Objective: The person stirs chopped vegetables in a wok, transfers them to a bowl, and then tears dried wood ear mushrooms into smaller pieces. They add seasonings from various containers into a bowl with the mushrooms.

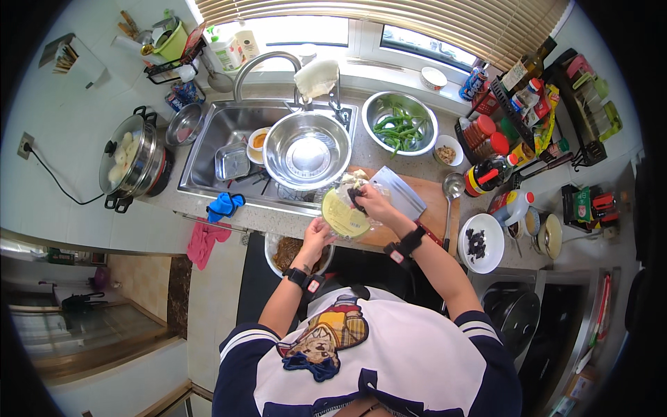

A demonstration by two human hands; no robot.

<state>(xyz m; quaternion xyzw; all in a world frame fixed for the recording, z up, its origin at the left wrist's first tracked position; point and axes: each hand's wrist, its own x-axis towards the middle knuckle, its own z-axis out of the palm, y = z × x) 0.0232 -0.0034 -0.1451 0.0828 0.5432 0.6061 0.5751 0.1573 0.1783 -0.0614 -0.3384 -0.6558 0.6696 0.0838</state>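
My left hand [316, 238] pinches the lower left edge of a clear plastic bag [345, 212] that bears a round yellow-green printed label. At the bag's upper side, my right hand [372, 202] grips a clump of dark dried food [356, 198], possibly black fungus. Similar dark pieces [476, 244] lie in a white bowl [494, 260] to the right. Behind the right hand, a cleaver [398, 193] with a dark red handle rests on a wooden cutting board [440, 195]. Part of the board is hidden by the bag and my right arm.
A steel basin [307, 180] sits over the sink [195, 174]. Green peppers [401, 130] fill part of another steel bowl [371, 117]. A ladle [451, 198] lies along the board's right side. Below my left hand is a bowl of brown food [286, 255]. A steamer pot [148, 156] stands left.
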